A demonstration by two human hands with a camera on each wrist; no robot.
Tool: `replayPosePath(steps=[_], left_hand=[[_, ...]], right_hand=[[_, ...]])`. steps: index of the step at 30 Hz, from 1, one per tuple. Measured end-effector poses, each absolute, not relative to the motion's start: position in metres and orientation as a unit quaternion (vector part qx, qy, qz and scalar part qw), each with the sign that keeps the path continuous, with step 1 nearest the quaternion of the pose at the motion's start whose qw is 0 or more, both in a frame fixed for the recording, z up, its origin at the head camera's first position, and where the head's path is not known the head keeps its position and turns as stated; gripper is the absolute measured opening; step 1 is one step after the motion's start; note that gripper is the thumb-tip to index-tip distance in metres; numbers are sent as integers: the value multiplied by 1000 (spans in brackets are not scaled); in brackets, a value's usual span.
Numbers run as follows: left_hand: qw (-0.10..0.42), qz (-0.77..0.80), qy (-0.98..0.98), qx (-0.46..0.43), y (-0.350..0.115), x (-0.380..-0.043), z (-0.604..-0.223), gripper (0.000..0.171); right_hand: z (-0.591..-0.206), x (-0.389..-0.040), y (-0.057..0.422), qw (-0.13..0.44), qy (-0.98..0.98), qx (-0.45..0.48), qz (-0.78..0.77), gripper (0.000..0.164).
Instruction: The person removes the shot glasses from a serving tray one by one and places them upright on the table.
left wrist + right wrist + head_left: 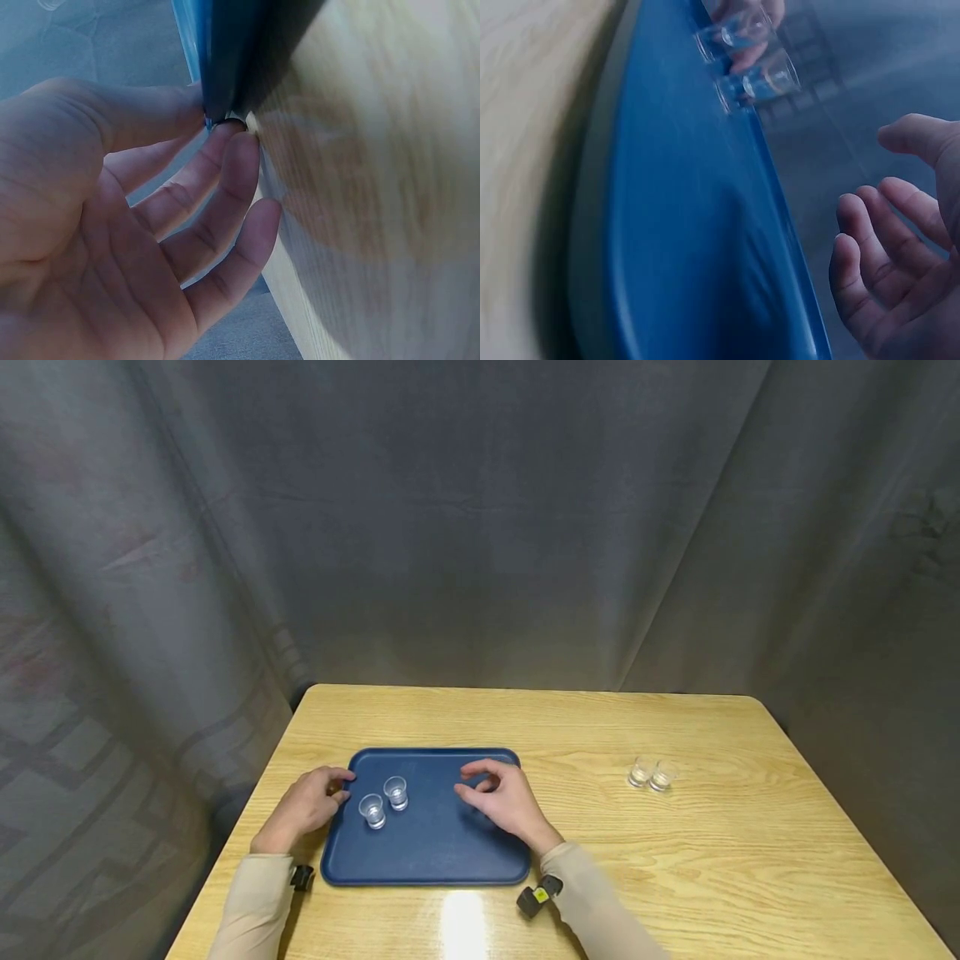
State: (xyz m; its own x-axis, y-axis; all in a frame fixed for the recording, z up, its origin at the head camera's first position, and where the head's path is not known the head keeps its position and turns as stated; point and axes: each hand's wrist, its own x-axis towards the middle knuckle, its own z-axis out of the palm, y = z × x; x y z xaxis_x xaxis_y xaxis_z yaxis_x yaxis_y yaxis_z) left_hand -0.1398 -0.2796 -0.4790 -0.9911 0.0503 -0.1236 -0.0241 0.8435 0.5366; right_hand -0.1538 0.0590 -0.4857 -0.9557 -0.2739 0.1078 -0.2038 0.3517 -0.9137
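Note:
A blue tray [438, 852] lies on the wooden table. At its left edge my left hand [307, 802] pinches the rim; the left wrist view has the thumb on one side of the tray's rim [225, 56] and fingertips at its underside. Two clear shot glasses stand upright in the tray's left half: a nearer glass [372, 811] and a farther glass [397, 792]. Over the tray's right half hovers my right hand [510, 797], fingers loosely bent and apart, holding nothing. In the right wrist view this hand [900, 262] is clear of the tray.
Two more clear glasses, a left one [639, 772] and a right one [662, 776], stand side by side on the table [750, 860] right of the tray. A grey curtain [480, 527] hangs behind the table and along its sides.

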Motion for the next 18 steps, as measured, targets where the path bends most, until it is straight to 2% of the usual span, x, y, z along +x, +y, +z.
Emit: replayPosePath(steps=[18], left_hand=[[61, 279, 958, 11, -280, -140, -478, 32]], right_hand=[[-489, -148, 5, 57, 824, -199, -528, 32]])
